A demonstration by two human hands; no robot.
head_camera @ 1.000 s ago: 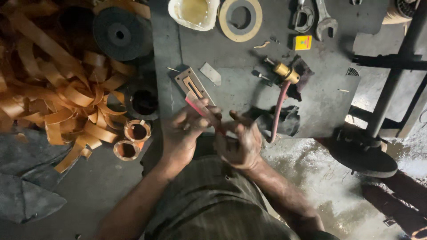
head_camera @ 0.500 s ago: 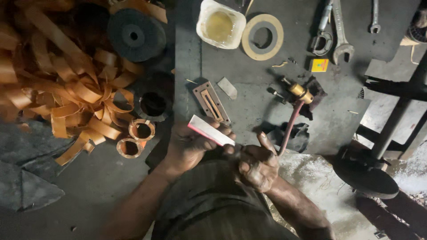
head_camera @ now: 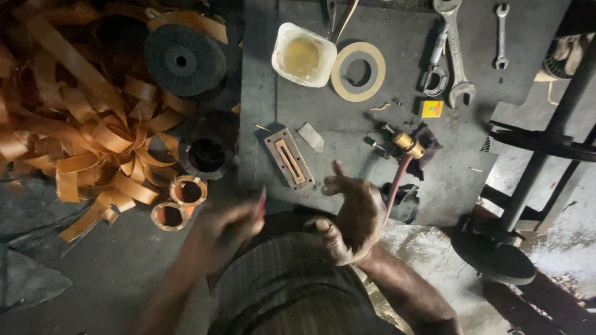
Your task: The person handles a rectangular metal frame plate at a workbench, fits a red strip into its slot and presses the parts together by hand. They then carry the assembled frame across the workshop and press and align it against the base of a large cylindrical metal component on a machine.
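We see the blurry left hand (head_camera: 220,232) closed around a thin pink strip (head_camera: 261,203), which sticks up from its fingers. Its long side points up, away from the body. The right hand (head_camera: 354,214) is open, holds nothing, and sits just beside the strip.

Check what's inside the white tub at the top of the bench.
The white tub holds a yellowish liquid or paste, no tool or brush in it. What lies below the surface, and how deep it goes, is hidden.
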